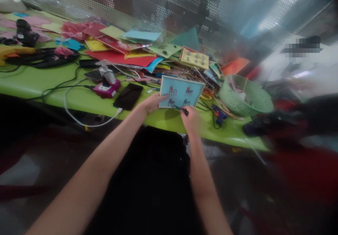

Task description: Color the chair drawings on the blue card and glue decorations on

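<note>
Your left hand [151, 103] pinches the blue chair card [182, 91] by its lower left corner, near the green table's [52, 83] front edge. Your right hand [190, 119] grips a dark pen [182, 109], blurred, at the card's bottom edge.

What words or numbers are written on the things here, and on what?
No words or numbers can be read anywhere.
Blue card in the left hand: only chair pictures, no letters.
Yellow card behind it: marks too small and blurred to read.
Dark pen in the right hand: no readable label.
</note>
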Available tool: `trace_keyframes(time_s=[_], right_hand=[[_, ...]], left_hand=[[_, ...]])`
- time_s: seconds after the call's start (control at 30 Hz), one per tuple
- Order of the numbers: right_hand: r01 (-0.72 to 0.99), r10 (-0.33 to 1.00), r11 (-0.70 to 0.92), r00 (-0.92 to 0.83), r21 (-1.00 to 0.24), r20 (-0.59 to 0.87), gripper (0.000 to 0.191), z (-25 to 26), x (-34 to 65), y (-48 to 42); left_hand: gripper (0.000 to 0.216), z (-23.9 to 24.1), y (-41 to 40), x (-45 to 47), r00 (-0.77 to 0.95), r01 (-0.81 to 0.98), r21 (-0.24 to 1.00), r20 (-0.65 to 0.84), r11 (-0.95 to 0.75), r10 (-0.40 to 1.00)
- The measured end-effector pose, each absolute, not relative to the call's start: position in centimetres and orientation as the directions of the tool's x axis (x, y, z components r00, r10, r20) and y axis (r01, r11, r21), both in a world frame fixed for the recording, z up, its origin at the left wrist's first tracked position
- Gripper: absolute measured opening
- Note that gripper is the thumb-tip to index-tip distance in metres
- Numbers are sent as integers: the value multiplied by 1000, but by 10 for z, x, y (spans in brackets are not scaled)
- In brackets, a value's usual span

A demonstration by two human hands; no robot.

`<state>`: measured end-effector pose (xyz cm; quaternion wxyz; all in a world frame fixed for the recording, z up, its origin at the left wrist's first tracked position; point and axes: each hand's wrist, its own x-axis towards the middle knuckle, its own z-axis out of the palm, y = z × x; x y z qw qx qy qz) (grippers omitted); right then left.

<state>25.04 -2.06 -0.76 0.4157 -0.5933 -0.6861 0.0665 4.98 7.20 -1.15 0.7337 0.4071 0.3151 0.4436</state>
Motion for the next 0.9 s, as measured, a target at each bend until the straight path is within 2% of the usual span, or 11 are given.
trace_keyframes(time_s=[0.27, 0.9], right_hand=[[741, 875, 285, 57, -608, 480, 16, -7, 250, -22], [720, 865, 358, -16, -594, 501, 16, -6, 249, -21]], left_hand=[[30, -11, 70, 49, 417, -375, 887, -97, 268, 904], [22, -12, 73, 50, 399, -395, 877, -104, 273, 911]])
